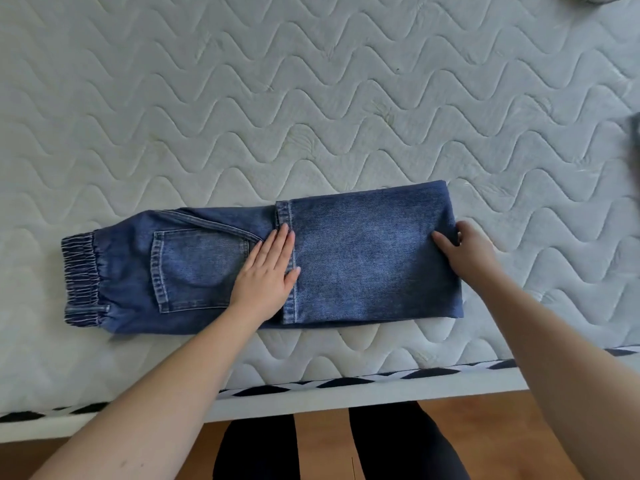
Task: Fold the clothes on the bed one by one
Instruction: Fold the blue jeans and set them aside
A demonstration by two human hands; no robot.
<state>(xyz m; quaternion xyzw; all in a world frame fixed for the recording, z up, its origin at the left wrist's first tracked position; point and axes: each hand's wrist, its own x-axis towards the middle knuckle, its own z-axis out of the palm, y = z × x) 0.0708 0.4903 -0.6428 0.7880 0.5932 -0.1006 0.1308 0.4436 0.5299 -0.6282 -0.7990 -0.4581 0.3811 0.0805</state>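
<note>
Denim, thick and blue: the jeans [263,261] lie flat on the mattress [311,98], near its front edge and running along it, already doubled leg on leg and folded once so the hems come back to the middle. The elastic waistband [81,277] is the end furthest from the fold, with a back pocket [197,268] facing up between it and the hems.

The left hand [266,271] lies flat on the jeans, fingers straight and together, pressing down just beside the hem line at the pocket's inner edge. It grips nothing. The right hand [465,252] is at the folded end, opposite the waistband; its thumb lies on top of the cloth and the fingers curl round the edge, seemingly tucked under the layers, so it holds the fold.

This cloth should feel fairly heavy and stiff for clothing; it will hold a crease and is unlikely to slip, but the stacked layers will resist bending. The folded end looks like the sensible place to take hold, lifting all layers together while the flat hand marks the next fold line. The gathered waistband is bulkier and may keep the bundle from lying even.
</note>
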